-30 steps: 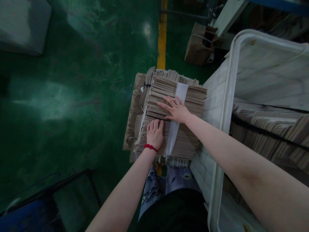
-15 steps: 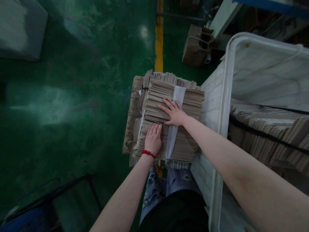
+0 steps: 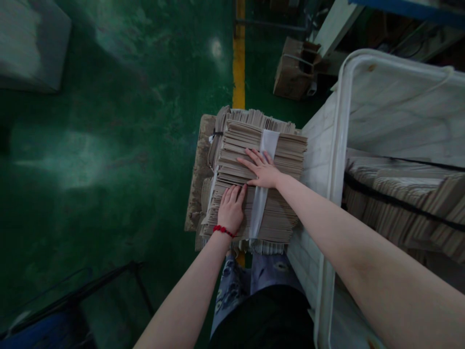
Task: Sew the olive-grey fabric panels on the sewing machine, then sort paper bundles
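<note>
A bundle of flat brown cardboard sheets (image 3: pixel 283 145), bound by a white strap (image 3: pixel 269 140), stands on its edges in front of me on a lower pile. My left hand (image 3: pixel 230 208), with a red string at the wrist, lies on the near part of the bundle, fingers stretched flat and slightly apart. My right hand (image 3: pixel 262 169) rests flat on the sheet edges just beyond it, fingers spread, beside the strap. Neither hand grips anything.
A white-framed cart (image 3: pixel 336 160) stands right against the bundle, with more strapped cardboard (image 3: pixel 403 203) inside. A green floor (image 3: pixel 109 145) with a yellow line (image 3: pixel 239 53) spreads left. A brown box (image 3: pixel 294 68) sits farther back. A dark metal frame (image 3: pixel 90 286) is at lower left.
My left hand's fingers have uncurled from the sheets and now lie flat. My right hand has barely shifted. The view has drifted slightly.
</note>
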A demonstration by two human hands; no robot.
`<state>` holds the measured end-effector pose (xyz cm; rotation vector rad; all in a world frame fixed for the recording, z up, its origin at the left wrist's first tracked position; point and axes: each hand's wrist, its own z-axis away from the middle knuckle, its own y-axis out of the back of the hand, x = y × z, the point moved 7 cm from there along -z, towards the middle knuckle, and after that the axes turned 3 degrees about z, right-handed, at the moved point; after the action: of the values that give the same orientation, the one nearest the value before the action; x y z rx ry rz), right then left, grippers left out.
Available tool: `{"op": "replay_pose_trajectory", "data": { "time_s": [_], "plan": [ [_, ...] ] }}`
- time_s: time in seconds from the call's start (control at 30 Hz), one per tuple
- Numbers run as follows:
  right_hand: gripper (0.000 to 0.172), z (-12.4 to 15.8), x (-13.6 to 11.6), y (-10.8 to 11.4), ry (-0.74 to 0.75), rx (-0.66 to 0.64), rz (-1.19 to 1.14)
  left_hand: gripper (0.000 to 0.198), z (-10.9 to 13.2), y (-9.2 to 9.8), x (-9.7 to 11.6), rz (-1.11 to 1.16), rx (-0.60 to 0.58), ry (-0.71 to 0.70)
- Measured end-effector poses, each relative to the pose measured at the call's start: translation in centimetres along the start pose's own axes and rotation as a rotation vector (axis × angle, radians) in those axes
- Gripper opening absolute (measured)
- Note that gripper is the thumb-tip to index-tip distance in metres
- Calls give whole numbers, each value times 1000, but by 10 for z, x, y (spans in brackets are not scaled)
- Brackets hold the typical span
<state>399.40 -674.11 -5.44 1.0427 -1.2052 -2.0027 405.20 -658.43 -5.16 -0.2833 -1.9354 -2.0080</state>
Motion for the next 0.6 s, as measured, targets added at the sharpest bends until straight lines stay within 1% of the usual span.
{"op": "replay_pose_trajectory", "data": {
  "time_s": [0.13, 0.43, 0.6],
  "plan": [
    [91, 0, 0, 0, -11, -17, -11, 60, -1, 1, 1, -3, -3, 10],
    [91, -1, 3, -4, 1, -4, -18, 61, -1, -2, 2, -8, -5, 1],
    [91, -1, 3, -4, -4, -8, -28, 58, -1, 1, 3, -19, -19, -3]
  ]
}}
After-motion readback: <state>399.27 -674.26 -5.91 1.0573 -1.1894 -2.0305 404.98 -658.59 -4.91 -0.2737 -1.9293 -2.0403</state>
